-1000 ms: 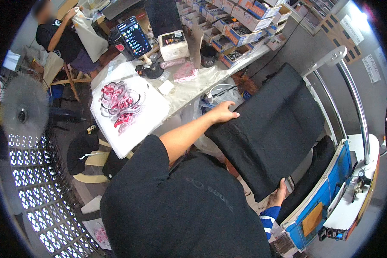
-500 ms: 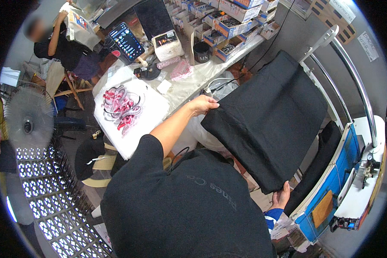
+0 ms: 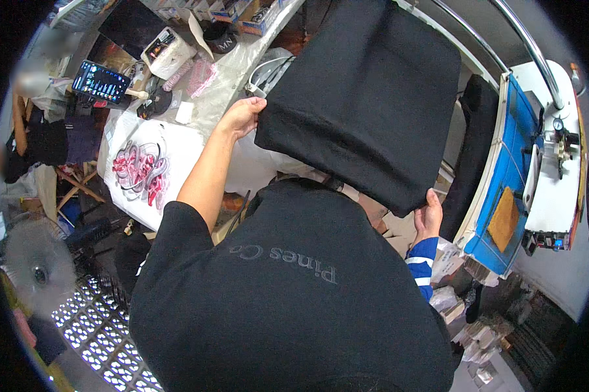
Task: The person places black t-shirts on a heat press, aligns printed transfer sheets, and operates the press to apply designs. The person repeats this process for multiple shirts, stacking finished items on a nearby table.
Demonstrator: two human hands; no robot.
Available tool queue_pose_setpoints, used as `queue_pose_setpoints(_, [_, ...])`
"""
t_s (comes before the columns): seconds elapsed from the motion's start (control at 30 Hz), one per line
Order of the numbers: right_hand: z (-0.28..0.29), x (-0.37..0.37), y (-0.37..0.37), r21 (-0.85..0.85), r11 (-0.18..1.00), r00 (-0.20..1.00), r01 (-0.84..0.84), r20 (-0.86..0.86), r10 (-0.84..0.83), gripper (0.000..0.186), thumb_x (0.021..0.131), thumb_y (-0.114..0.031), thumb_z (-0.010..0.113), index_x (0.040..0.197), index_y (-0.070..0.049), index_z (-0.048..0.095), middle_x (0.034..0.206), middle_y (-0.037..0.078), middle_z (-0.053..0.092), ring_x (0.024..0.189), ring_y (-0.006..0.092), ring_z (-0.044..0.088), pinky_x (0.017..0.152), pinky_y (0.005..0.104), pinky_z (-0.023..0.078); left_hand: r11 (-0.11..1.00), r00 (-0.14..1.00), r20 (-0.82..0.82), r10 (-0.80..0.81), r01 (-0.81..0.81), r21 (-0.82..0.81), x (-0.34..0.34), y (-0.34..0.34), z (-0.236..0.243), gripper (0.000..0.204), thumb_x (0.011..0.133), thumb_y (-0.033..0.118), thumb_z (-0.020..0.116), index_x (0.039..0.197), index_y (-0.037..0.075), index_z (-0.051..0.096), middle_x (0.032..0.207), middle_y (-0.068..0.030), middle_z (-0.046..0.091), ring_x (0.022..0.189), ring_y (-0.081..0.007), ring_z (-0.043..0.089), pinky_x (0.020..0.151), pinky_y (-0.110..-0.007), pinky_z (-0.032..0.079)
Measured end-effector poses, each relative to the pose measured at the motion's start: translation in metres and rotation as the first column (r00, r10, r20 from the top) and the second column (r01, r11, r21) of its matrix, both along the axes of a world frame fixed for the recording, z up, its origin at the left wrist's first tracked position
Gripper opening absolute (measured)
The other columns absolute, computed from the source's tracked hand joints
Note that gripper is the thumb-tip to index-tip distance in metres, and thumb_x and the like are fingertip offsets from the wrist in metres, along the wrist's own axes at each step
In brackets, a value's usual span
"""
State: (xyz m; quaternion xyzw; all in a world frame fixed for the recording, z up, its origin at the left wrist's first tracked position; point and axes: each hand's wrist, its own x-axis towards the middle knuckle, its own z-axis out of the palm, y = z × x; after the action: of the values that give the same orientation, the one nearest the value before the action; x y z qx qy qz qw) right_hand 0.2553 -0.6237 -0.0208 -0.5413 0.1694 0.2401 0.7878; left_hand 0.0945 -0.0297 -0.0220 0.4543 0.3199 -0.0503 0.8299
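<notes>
Is a black, roughly rectangular piece of matte, soft-looking cloth [image 3: 373, 104], plain across its visible face. Fills the upper middle of the view and runs to the top. Slants along its near edge, lower at the right than the left. Pinched on the left side just above the near corner, held also at the near right corner. Creased shallowly near that edge, gently rippled farther up.

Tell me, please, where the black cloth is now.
In the head view, the black cloth is above and right of centre, held between the left hand and right hand.
</notes>
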Motion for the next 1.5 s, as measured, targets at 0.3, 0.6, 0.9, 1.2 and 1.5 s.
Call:
queue_pose_setpoints(0.3, [0.009,-0.009,0.007,-0.004,1.000,0.999,0.031,-0.007,-0.031,0.028,0.108,-0.020,0.061,0.128,-0.001,0.065,0.124,0.012,0.072,0.115,0.0253,0.068,0.105,0.0438,0.052,0.987,0.989,0.114,0.097,-0.081,-0.137,-0.001,-0.004,-0.017,0.008,0.105,0.013,0.060,0.109,0.007,0.063,0.108,-0.0049,0.069,0.103,-0.0194,0.066,0.096,-0.037,0.052])
queue_pose_setpoints(0.6, [-0.002,-0.003,0.017,-0.040,0.993,0.994,0.112,-0.015,-0.113,0.030,0.109,-0.021,0.058,0.128,0.000,0.067,0.122,0.009,0.073,0.112,0.0206,0.067,0.100,0.0350,0.051,0.976,0.956,0.199,0.216,-0.205,-0.077,0.001,-0.016,-0.019,0.030,0.111,0.016,0.051,0.132,-0.003,0.059,0.135,-0.0140,0.065,0.127,-0.0253,0.061,0.114,-0.041,0.046])
queue_pose_setpoints(0.9, [-0.012,-0.026,0.038,-0.140,0.979,0.989,0.147,0.038,-0.143,0.035,0.111,-0.026,0.056,0.133,0.000,0.064,0.127,0.009,0.071,0.108,0.0207,0.068,0.098,0.0357,0.054,0.991,0.990,0.068,0.124,-0.119,-0.062,-0.001,-0.065,-0.049,0.035,0.110,0.028,0.055,0.131,0.003,0.067,0.120,-0.0096,0.074,0.101,-0.0210,0.073,0.090,-0.035,0.060])
queue_pose_setpoints(1.2, [0.060,0.026,0.086,-0.910,0.329,0.898,0.254,0.348,0.269,0.030,0.096,-0.027,0.072,0.105,0.001,0.073,0.094,0.019,0.074,0.087,0.0322,0.072,0.082,0.0440,0.056,0.578,0.988,0.126,0.086,-0.153,0.802,0.045,-0.057,0.031,0.030,0.103,0.022,0.067,0.123,-0.001,0.072,0.102,-0.0079,0.076,0.085,-0.0150,0.070,0.079,-0.031,0.056])
queue_pose_setpoints(1.5, [0.057,0.055,0.073,-0.993,0.065,0.836,0.099,0.119,0.535,0.052,0.090,-0.038,0.080,0.117,0.006,0.072,0.107,0.026,0.076,0.102,0.0364,0.074,0.093,0.0432,0.055,0.150,0.999,-0.026,0.031,0.021,0.988,0.060,-0.100,0.037,0.035,0.091,0.024,0.070,0.116,0.000,0.074,0.115,-0.0260,0.070,0.114,-0.0439,0.065,0.099,-0.052,0.051])
